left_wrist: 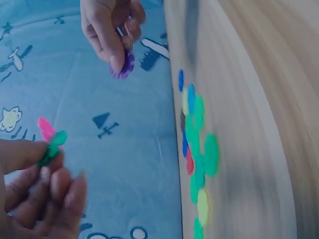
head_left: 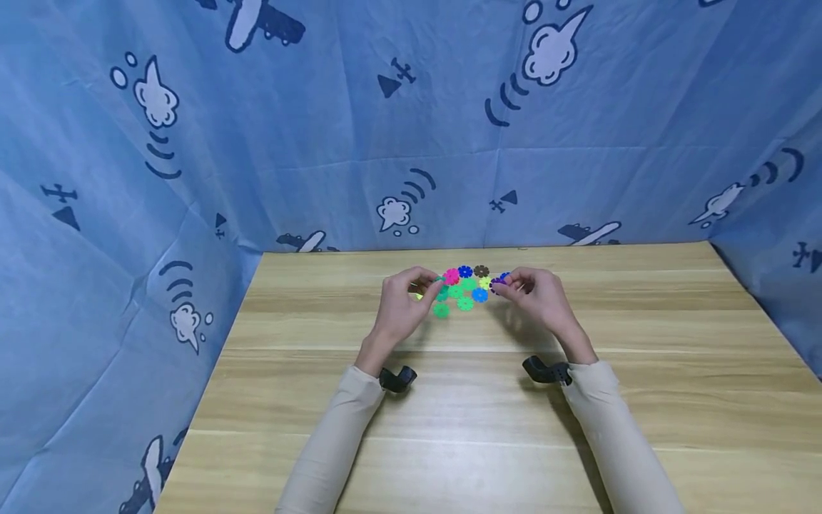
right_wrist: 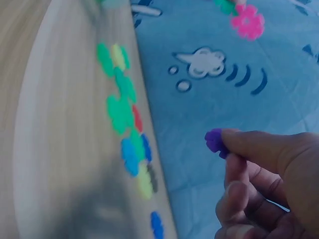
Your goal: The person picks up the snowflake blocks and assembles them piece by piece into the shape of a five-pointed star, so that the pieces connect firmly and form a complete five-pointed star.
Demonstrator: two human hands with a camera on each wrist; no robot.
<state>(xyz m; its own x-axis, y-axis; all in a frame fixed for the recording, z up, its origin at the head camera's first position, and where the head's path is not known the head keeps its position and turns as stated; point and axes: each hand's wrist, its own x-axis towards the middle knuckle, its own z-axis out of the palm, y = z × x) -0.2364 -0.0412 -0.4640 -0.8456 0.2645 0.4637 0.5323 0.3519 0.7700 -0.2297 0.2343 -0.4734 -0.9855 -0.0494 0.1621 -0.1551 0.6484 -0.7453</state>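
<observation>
Pinching a green flower disc (left_wrist: 59, 138) against a pink disc (left_wrist: 46, 128), your left hand (head_left: 399, 305) is up over the table (head_left: 462, 414); your right hand (head_left: 544, 298), raised too, has fingers closed on a purple disc (right_wrist: 215, 140), loose coloured discs (head_left: 465, 304) lying between.

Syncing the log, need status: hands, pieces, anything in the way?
Left hand pinches green piece, pink piece apparently attached. Right hand pinches purple piece. Loose pieces on tabletop; nothing visibly blocking between hands.
</observation>
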